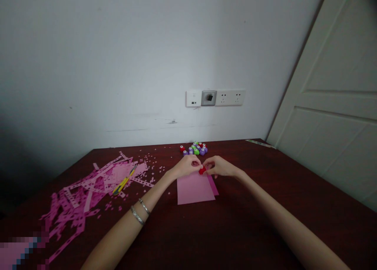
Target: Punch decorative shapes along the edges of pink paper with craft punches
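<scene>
A small red craft punch [202, 170] is at the far edge of a light pink paper sheet [194, 190]. My left hand [187, 166] reaches it from the left, its thumb and fingers closed at the punch. From the right, my right hand [220, 166] grips the same punch between thumb and fingers. Beneath the light sheet, a darker pink sheet [216, 186] sticks out on the right. Whether the paper's edge sits in the punch slot is too small to tell. Just behind my hands stands a cluster of purple, green and red punches [196, 151].
Pink punched paper strips [85, 187] lie heaped on the left of the dark red table [235, 230]. A yellow utility knife [125, 180] rests on them. Tiny paper cutouts [151, 169] are scattered beside the heap. A ruler-like strip [260, 144] lies at the back right edge.
</scene>
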Action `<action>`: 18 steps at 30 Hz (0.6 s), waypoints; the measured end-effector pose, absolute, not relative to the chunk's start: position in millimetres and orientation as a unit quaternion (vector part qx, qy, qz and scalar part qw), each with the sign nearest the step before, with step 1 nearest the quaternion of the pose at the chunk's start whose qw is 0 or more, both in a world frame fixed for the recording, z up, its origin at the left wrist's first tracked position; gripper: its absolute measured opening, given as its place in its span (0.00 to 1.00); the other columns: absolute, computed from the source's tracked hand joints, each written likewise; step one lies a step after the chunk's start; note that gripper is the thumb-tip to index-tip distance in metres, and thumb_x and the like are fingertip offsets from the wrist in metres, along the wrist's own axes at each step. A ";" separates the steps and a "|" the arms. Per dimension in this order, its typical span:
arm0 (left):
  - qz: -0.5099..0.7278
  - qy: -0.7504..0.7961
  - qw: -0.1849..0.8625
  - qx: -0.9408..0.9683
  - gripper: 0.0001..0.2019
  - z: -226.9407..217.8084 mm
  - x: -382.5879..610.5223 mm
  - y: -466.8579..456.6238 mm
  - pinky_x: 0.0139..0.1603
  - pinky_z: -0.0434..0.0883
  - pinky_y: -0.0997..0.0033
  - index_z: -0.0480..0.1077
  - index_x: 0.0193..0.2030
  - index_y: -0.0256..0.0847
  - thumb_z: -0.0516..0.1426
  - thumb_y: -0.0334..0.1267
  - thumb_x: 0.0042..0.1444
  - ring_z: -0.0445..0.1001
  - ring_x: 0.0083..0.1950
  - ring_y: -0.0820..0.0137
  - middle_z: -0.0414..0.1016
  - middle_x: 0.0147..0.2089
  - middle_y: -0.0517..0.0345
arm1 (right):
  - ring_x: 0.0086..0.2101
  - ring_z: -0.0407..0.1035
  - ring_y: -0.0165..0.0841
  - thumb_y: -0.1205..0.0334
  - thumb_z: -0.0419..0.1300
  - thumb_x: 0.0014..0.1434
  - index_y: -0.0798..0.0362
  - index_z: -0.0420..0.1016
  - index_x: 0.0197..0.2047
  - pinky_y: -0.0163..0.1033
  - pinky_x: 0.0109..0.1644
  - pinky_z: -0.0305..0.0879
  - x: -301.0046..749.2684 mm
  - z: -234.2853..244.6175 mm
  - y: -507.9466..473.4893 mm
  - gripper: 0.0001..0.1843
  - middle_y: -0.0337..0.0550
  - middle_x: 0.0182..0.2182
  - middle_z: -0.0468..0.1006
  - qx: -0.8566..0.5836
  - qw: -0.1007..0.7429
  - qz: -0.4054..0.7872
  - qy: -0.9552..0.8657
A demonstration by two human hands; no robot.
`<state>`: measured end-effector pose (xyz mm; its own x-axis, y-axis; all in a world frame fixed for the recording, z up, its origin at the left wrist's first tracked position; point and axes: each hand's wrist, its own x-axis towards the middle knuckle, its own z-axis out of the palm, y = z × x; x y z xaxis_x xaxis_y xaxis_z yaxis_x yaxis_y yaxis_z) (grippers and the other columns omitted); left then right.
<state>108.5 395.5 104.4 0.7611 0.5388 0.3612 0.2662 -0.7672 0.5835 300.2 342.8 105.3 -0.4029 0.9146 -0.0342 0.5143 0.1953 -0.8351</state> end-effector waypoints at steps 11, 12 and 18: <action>0.274 0.236 0.342 0.867 0.09 93.9 108.8 401.5 0.33 0.65 0.75 0.73 0.32 0.35 0.57 0.39 0.49 0.69 0.31 0.74 0.73 0.30 0.56 | 0.23 0.65 0.24 0.57 0.63 0.47 0.58 0.76 0.40 0.30 0.23 0.67 299.5 106.5 341.3 0.17 0.41 0.28 0.74 -0.478 0.238 0.417 -0.735; 0.274 0.239 0.339 0.867 0.10 97.0 107.1 402.9 0.33 0.65 0.75 0.74 0.32 0.35 0.57 0.40 0.49 0.69 0.31 0.73 0.74 0.31 0.56 | 0.23 0.65 0.25 0.57 0.64 0.46 0.58 0.76 0.40 0.30 0.23 0.67 300.7 106.0 342.0 0.18 0.41 0.28 0.75 -0.485 0.238 0.418 -0.731; 0.198 0.319 0.265 0.888 0.09 113.5 73.8 427.1 0.32 0.62 0.76 0.75 0.30 0.36 0.57 0.39 0.48 0.70 0.31 0.73 0.75 0.30 0.57 | 0.24 0.66 0.26 0.56 0.65 0.44 0.59 0.75 0.40 0.30 0.22 0.68 311.7 98.2 349.8 0.20 0.42 0.27 0.75 -0.520 0.245 0.401 -0.713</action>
<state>73.8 427.1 113.5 0.7181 0.6718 0.1819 0.4627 -0.6560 0.5963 311.7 349.8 98.2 -0.3386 0.9384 -0.0686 0.5452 0.1362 -0.8271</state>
